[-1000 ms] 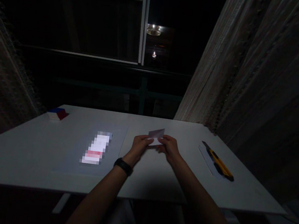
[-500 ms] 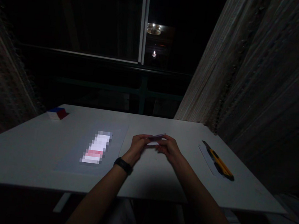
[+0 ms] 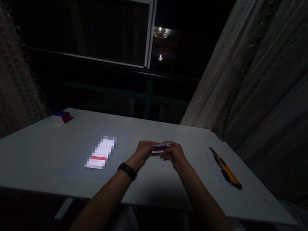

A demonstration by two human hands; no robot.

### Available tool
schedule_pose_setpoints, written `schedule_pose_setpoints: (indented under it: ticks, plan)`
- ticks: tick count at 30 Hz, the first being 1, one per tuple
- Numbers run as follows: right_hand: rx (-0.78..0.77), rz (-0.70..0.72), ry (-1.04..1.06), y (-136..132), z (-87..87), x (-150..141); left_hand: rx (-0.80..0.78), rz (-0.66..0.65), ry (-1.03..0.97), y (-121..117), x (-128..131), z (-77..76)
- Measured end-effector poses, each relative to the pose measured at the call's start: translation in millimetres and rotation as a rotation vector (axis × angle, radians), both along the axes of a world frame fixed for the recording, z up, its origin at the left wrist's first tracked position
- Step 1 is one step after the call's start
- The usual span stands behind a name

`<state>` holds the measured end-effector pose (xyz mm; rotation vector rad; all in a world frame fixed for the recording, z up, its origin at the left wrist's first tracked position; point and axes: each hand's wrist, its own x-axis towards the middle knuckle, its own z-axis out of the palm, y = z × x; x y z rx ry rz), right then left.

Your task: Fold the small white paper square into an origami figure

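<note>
Above the middle of the white table [image 3: 150,188], my two hands hold one small folded piece of paper [image 3: 161,145] between them. My left hand [image 3: 144,151] pinches its left end; a dark band circles that wrist. My right hand [image 3: 176,154] grips the right end, thumb and fingers closed on it. A narrow gap shows between the paper's upper and lower layers. My fingers hide both ends of it, and the dim light blurs the finer folds.
A lit, pixelated phone-like screen [image 3: 101,152] lies on a pale sheet [image 3: 73,169] at left. A yellow-black utility knife [image 3: 227,170] rests on a paper strip [image 3: 212,165] at right. A coloured cube [image 3: 62,117] sits at the back left. Curtains [image 3: 213,63] flank the window.
The paper has tipped a little in my hands, and its upper layer now looks flatter and paler. Both hands keep their hold. The whole view has shifted slightly.
</note>
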<state>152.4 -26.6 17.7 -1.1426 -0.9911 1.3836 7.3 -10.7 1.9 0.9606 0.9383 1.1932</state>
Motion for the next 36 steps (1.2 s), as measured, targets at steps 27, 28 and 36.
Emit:
schedule_pose_setpoints:
  ticks: [27, 28, 36]
  plan:
    - [0.070, 0.143, -0.164, 4.6, -9.8, -1.8, 0.015, -0.024, 0.067, 0.7, 1.7, 2.6]
    - [0.068, 0.145, -0.169, 5.2, -10.0, -1.6, 0.004, -0.032, 0.057, -0.3, 2.0, 3.8]
    - [0.143, 0.148, -0.222, 10.0, -15.5, 2.5, 0.025, 0.023, 0.118, -3.2, 5.3, 9.9]
